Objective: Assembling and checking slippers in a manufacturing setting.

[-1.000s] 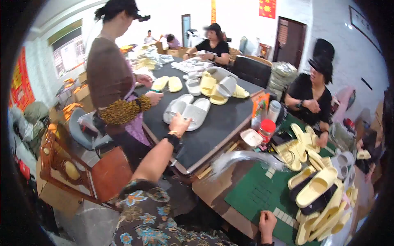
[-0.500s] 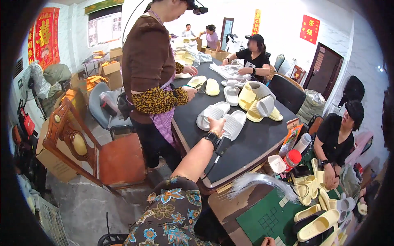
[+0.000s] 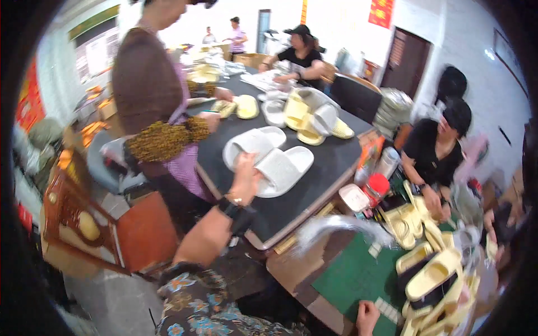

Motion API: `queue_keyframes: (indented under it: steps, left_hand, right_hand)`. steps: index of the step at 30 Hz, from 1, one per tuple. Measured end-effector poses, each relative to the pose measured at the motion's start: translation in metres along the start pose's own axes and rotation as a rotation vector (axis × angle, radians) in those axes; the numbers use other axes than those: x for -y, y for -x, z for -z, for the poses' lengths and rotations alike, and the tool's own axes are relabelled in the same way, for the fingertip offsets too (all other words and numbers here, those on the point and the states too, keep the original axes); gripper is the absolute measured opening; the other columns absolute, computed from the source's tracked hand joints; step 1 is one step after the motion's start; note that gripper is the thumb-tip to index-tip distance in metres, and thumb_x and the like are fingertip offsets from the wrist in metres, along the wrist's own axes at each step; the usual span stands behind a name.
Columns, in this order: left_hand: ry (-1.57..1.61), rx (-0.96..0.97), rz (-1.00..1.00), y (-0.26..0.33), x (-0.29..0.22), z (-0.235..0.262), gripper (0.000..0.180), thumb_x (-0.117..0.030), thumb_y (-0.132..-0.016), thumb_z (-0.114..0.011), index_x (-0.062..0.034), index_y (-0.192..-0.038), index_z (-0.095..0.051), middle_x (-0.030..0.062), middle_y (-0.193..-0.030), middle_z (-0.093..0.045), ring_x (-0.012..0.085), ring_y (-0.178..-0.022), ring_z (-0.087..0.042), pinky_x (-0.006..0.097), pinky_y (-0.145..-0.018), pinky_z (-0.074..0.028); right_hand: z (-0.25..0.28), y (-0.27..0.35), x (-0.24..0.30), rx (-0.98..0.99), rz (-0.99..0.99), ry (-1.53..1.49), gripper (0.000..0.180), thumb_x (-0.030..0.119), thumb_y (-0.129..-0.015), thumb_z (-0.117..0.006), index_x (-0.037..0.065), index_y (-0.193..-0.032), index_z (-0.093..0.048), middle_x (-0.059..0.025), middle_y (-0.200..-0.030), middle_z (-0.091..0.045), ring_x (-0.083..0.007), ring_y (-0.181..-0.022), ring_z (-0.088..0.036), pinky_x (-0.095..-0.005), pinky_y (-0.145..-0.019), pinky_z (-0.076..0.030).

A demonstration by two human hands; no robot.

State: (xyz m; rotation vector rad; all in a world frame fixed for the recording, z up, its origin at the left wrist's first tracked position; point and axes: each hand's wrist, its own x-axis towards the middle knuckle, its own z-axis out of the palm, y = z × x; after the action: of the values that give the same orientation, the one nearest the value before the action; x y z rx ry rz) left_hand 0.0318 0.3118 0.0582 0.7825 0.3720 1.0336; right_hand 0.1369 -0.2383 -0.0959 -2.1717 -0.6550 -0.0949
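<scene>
Risk, as I judge it, at the L hand (image 3: 246, 172): one of the pale grey slippers (image 3: 286, 175) slips or twists off its mate, if the fingers catch one edge only; fingers bent, touching the pair where the two lie together on the dark table (image 3: 328, 159); blur, can't tell if clamped; beyond the grip, a yellow pair (image 3: 246, 107); ahead & right, a mixed heap of slippers (image 3: 297, 112); well right & nearer, R hand (image 3: 367, 317), curled on green mat (image 3: 344, 271), contents unclear.

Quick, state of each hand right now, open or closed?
Left hand: at light-grey open-toe slide slippers; grip cannot be told.
Right hand: fingers curled beside white rectangular tiles; contents hidden.
</scene>
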Motion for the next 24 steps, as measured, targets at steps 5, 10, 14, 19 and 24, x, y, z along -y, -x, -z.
queue_keyframes:
  steps: [5, 10, 14, 19, 24]
  left_hand:
    - [-0.279, 0.236, 0.129, 0.047, -0.029, -0.005, 0.029, -0.022, -0.095, -0.052, -0.0029, -0.117, -0.055, 0.0065, -0.115, -0.057, 0.0172, -0.102, -0.056, 0.032, -0.091, -0.044]
    - [-0.716, 0.681, 0.420, 0.126, -0.022, -0.085, 0.032, -0.013, -0.090, -0.057, 0.0050, -0.117, -0.055, 0.0036, -0.104, -0.062, 0.0119, -0.095, -0.057, 0.026, -0.084, -0.046]
    - [-1.126, 1.435, 0.436, 0.165, 0.054, -0.168, 0.031, -0.013, -0.090, -0.058, -0.0018, -0.119, -0.056, 0.0081, -0.102, -0.061, 0.0159, -0.095, -0.058, 0.029, -0.086, -0.046]
    - [-1.324, 1.454, -0.624, 0.191, 0.153, -0.197, 0.050, -0.020, -0.082, -0.066, -0.0074, -0.128, -0.050, 0.0220, -0.127, -0.049, 0.0404, -0.115, -0.048, 0.046, -0.096, -0.041]
    - [-1.374, 1.308, -0.435, 0.199, 0.158, -0.155, 0.056, -0.022, -0.081, -0.069, -0.0041, -0.130, -0.048, 0.0219, -0.131, -0.048, 0.0398, -0.121, -0.046, 0.043, -0.102, -0.037]
  right_hand:
    - [0.026, -0.008, 0.041, 0.021, -0.162, -0.162, 0.013, 0.010, -0.086, -0.061, 0.000, -0.090, -0.068, -0.0088, -0.077, -0.067, -0.0142, -0.070, -0.061, -0.0272, -0.064, -0.048]
    - [0.041, -0.008, 0.050, -0.027, -0.237, -0.487, 0.019, 0.014, -0.091, -0.058, 0.001, -0.104, -0.064, -0.0042, -0.084, -0.062, -0.0104, -0.074, -0.057, -0.0253, -0.066, -0.046]
    - [0.062, 0.002, 0.055, -0.083, -0.368, -0.711, 0.021, 0.014, -0.094, -0.056, 0.002, -0.109, -0.062, 0.0004, -0.091, -0.060, -0.0066, -0.077, -0.054, -0.0223, -0.066, -0.045]
    - [0.058, 0.019, 0.020, -0.132, -0.429, -0.555, 0.026, 0.015, -0.091, -0.060, 0.000, -0.113, -0.059, -0.0032, -0.101, -0.062, -0.0113, -0.091, -0.055, -0.0255, -0.080, -0.045]
    - [0.052, 0.036, 0.002, -0.010, -0.457, -0.482, 0.040, 0.018, -0.088, -0.063, 0.001, -0.123, -0.053, -0.0073, -0.116, -0.058, -0.0134, -0.095, -0.055, -0.0276, -0.079, -0.048]
